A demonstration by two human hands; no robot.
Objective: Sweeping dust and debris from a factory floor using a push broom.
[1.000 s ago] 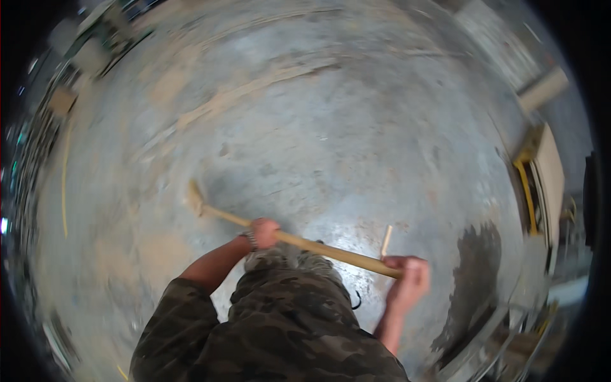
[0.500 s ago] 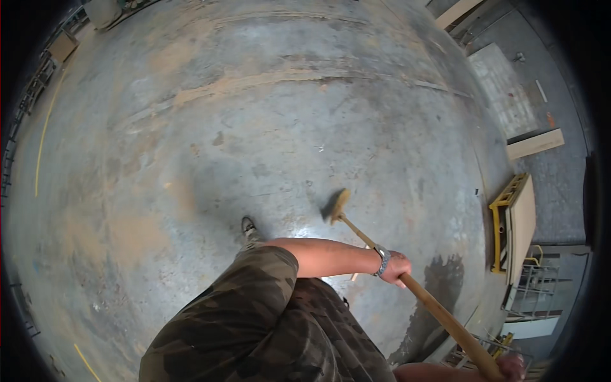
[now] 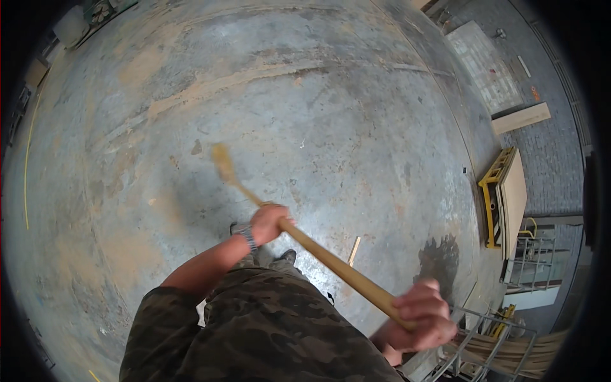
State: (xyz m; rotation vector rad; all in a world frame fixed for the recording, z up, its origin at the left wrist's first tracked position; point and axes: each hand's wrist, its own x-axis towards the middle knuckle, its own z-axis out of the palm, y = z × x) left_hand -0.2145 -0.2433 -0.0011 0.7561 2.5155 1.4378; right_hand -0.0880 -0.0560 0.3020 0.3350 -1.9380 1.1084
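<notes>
A broom with a long wooden handle (image 3: 337,264) slants across the view in front of my body. Its yellowish head (image 3: 222,162) is at the far left end, smeared by motion; whether it touches the concrete floor I cannot tell. My left hand (image 3: 268,223), with a metal-banded watch on the wrist, is closed round the lower part of the handle. Near the handle's upper end, my right hand (image 3: 425,316) is wrapped round it, close to my body on the right. Both hands grip the same handle.
A narrow wood strip (image 3: 354,251) lies on the floor near the handle. To the right are a dark wet patch (image 3: 439,258), a yellow-framed stack of boards (image 3: 503,197), a metal rack (image 3: 540,261) and a loose plank (image 3: 522,118). A pale container (image 3: 70,28) stands far left.
The broom head has swung left and farther away across the floor. My left hand has moved left with the handle, and my right hand has come inward and up from the lower right.
</notes>
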